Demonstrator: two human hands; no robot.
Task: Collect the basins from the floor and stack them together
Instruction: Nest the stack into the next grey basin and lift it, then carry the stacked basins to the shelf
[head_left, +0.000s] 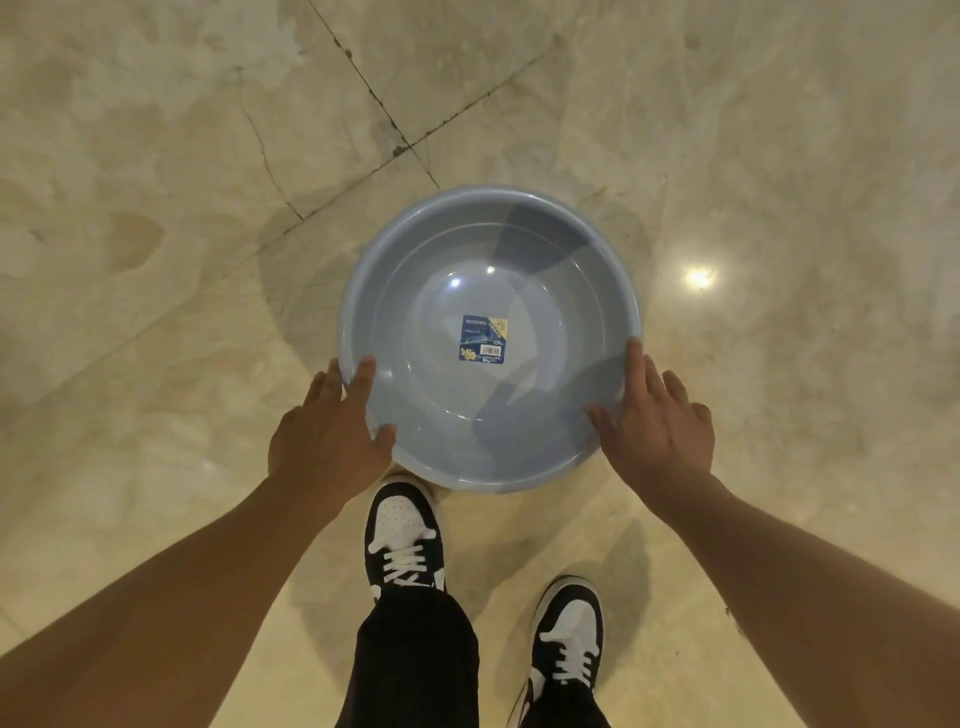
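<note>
A round pale-blue plastic basin (441, 249) with a blue label stuck in its bottom is in the middle of the view, above the marble floor. My left hand (332, 431) grips its near-left rim, thumb inside the bowl and fingers under the outer edge. On the near-right rim sits my right hand (657, 421), index finger and thumb over the edge, the other fingers spread outside. The basin is upright and has nothing in it. No other basin is in view.
Beige marble floor tiles (182, 182) with dark joint lines and a crack run at the upper left. My two black-and-white sneakers (405, 540) stand just below the basin. A lamp reflection glares on the floor (698, 277) to the right.
</note>
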